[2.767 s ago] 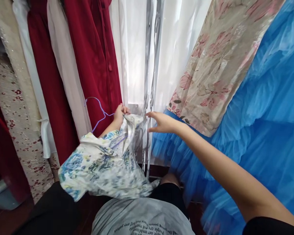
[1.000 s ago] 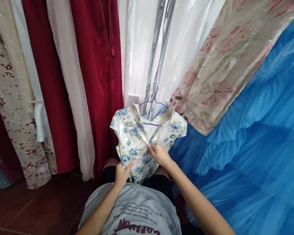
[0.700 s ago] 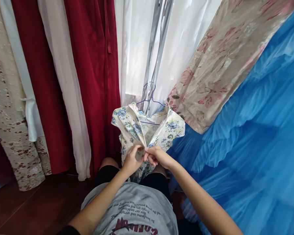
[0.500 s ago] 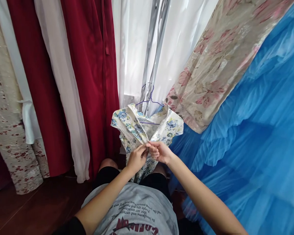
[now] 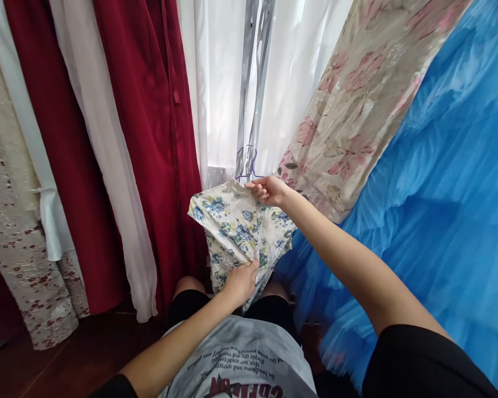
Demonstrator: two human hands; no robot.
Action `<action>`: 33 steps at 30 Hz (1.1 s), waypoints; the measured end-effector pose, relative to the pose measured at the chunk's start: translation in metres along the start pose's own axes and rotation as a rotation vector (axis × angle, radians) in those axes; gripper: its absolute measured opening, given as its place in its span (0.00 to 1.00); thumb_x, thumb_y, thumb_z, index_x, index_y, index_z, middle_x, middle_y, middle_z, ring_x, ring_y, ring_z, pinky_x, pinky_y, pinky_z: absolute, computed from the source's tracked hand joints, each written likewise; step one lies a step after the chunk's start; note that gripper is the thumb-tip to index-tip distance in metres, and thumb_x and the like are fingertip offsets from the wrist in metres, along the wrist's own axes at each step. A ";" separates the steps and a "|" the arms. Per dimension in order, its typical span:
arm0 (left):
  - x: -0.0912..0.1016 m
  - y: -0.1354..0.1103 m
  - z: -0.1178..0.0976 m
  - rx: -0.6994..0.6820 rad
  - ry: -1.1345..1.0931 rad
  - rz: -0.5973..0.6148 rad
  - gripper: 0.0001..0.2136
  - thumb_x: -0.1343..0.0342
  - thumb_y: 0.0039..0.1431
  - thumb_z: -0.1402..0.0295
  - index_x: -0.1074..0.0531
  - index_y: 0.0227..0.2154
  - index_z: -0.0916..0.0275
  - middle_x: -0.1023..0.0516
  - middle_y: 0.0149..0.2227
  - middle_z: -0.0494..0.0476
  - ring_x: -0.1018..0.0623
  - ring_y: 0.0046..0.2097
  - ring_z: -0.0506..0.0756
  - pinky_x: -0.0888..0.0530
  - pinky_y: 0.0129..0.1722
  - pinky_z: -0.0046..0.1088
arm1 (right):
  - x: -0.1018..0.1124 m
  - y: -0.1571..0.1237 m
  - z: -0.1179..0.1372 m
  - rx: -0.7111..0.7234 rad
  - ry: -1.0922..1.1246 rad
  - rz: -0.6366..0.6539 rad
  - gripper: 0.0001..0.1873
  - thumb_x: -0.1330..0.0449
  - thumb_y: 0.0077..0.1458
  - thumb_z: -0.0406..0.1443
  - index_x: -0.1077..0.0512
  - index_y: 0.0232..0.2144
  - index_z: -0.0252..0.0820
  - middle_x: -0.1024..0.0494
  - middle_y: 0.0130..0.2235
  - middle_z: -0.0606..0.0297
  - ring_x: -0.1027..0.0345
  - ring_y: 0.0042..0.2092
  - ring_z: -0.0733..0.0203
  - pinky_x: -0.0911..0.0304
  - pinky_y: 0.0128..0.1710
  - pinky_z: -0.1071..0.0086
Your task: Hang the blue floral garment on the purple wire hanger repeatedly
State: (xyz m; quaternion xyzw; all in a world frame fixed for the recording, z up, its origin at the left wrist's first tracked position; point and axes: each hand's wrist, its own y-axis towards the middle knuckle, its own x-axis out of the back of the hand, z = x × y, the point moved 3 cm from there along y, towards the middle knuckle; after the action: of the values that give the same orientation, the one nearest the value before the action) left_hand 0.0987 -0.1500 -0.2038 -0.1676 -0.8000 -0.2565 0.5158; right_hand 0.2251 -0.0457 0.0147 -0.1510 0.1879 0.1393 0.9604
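Note:
A white dress (image 5: 240,215) with blue flowers hangs on a purple wire hanger (image 5: 254,163) in front of me. Its two edges meet along a straight centre line, which looks like a zip. At the neckline, my right hand (image 5: 269,190) is closed in a pinch at the top of this line. Whatever small piece sits between those fingertips is too small to make out. Lower down, my left hand (image 5: 241,283) grips the fabric beside the centre line. The dress's lower part hangs between my knees, partly hidden by my left hand and forearm.
Dark red gowns (image 5: 145,110) and a pale sheer drape (image 5: 108,182) hang on the left. Behind the hanger are a metal stand (image 5: 253,72) and a white curtain (image 5: 219,83). A beige floral gown (image 5: 336,138) and a ruffled blue tulle gown (image 5: 448,210) fill the right.
My right hand has moved up from mid-bodice to the neckline, and the V-shaped opening has closed along the centre line. My left hand has moved slightly lower, still gripping the fabric.

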 end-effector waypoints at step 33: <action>0.147 0.097 0.187 0.532 -1.294 -0.950 0.08 0.50 0.60 0.76 0.38 0.25 0.61 0.33 0.23 0.47 0.30 0.27 0.49 0.29 0.34 0.25 | 0.019 -0.004 -0.129 0.117 -0.425 0.238 0.22 0.45 0.65 0.44 0.20 0.33 0.32 0.30 0.16 0.68 0.45 0.16 0.71 0.53 0.17 0.77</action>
State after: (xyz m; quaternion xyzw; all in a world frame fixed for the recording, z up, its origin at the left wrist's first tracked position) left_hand -0.0484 0.0386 -0.1093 0.1999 -0.9569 -0.1027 -0.1842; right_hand 0.2019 -0.0895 -0.1059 -0.0391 0.0059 0.2692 0.9623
